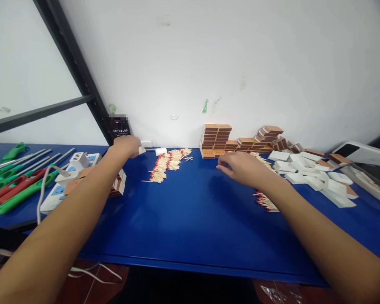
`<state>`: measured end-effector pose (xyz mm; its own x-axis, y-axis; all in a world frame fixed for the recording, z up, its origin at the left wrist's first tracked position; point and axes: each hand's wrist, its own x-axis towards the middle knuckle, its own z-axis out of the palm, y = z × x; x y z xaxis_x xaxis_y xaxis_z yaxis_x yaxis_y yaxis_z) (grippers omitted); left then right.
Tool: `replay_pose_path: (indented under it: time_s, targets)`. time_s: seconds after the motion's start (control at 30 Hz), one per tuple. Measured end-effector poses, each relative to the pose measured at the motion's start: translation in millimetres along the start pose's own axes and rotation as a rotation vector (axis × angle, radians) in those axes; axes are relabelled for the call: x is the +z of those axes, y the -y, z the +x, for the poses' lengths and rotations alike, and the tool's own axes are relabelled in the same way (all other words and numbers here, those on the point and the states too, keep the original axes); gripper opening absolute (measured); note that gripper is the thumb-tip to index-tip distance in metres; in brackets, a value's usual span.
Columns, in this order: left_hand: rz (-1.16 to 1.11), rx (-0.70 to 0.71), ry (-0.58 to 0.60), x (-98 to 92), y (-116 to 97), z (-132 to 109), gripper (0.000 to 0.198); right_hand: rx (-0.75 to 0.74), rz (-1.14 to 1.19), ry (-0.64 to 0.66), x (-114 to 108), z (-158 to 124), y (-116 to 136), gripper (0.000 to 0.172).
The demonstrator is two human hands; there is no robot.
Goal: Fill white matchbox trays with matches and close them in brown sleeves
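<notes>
My left hand (126, 145) reaches far back on the blue table (190, 219), its fingers closed round a small white matchbox tray (142, 150) just below a timer display (119, 128). My right hand (240, 166) hovers low in front of a stack of brown matchboxes (215, 139). Its fingers are curled together at the tips, and what they pinch, if anything, I cannot make out. A loose pile of red-tipped matches (169, 162) lies between the hands. A second heap of matches (266, 200) shows beside my right forearm.
White inner trays (310, 175) lie scattered at the right, with more brown boxes (266, 141) against the wall. A short stack of boxes (118, 185) sits under my left arm. A white power strip (72, 173) and green and red lighters (15, 183) lie at the left.
</notes>
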<state>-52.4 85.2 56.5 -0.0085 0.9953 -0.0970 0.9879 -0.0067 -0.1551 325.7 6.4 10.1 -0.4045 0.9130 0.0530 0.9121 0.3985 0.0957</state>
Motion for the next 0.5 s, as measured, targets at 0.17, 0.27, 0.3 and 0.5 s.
replay_pose_path:
  time_s: [0.17, 0.27, 0.3, 0.5]
  targets:
    - [-0.147, 0.296, -0.183, -12.4, -37, -48, 0.018, -0.024, 0.001, -0.026, 2, -1, 5, 0.029]
    - [-0.370, 0.697, -0.127, 7.6, -69, -82, 0.015, -0.043, 0.001, -0.046, 4, -1, 10, 0.028]
    - [-0.411, 0.794, -0.143, 18.3, -79, -90, 0.015, -0.046, 0.011, -0.052, 4, -1, 12, 0.027]
    - [-0.568, 0.843, -0.135, 72.1, -100, -103, 0.046, -0.102, 0.105, -0.034, 4, -2, 23, 0.027]
